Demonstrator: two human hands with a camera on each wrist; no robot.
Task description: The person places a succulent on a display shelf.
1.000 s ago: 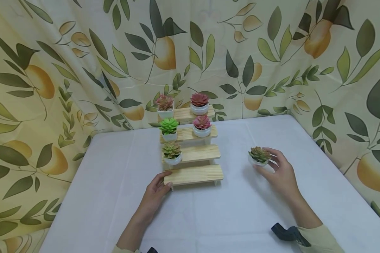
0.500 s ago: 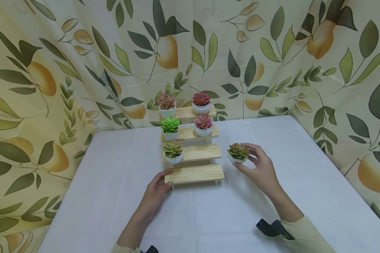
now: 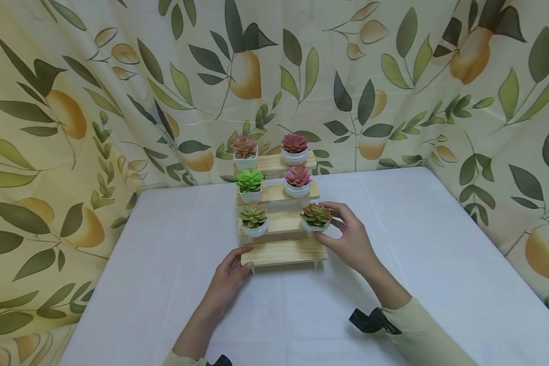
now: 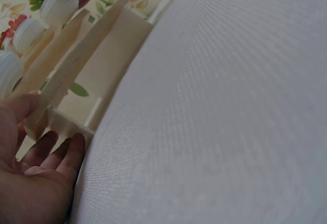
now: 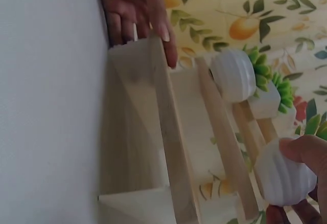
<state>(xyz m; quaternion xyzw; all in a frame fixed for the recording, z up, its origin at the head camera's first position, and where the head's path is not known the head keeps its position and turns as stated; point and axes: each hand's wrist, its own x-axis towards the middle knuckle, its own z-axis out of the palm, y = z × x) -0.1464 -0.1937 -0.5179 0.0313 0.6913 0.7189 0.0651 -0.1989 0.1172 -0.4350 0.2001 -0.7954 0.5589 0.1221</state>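
Observation:
A tiered wooden display stand [image 3: 285,252] stands on the table, stepped upward toward the back. My left hand [image 3: 227,278] grips the left end of its lowest step, thumb on the board and fingers beneath in the left wrist view. With my right hand [image 3: 353,238] I pinch a green-and-reddish potted succulent [image 3: 316,215] by its round white pot [image 5: 284,172]. That pot is at the right end of the second step from the bottom; whether it bears on the board I cannot tell. A pale green succulent [image 3: 253,219] sits at the same step's left end.
On the step above are a bright green succulent [image 3: 250,185] and a pink one [image 3: 298,181]. The top step bears a reddish succulent in a square pot [image 3: 245,152] and a dark red one [image 3: 295,148]. A fruit-patterned curtain [image 3: 302,76] hangs behind the white-covered table [image 3: 174,254].
My right hand has carried the potted succulent leftward from the right of the table to the stand's second step. The left hand keeps its hold on the lowest step.

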